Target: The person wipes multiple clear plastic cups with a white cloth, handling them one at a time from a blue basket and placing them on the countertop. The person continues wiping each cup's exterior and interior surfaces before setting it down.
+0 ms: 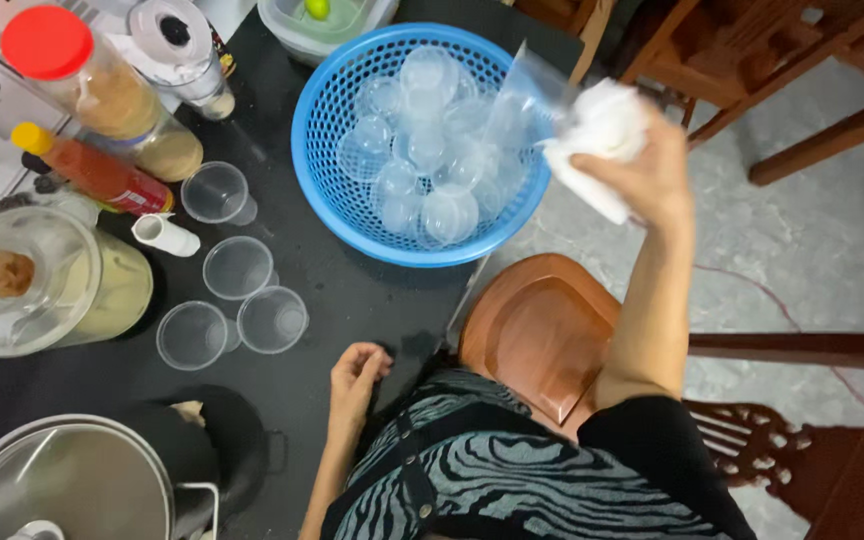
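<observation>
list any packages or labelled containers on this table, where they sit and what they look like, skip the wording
Red-lidded jar: far left corner, clear, tan powder inside.
Sauce bottle: lying beside that jar, orange-red, yellow cap, red label.
Clear plastic bag: held up by the right hand over the blue basket, with white wadded material.
Lidded jar: far edge, clear, pale lid.
Left hand: rests on the table edge, empty.
</observation>
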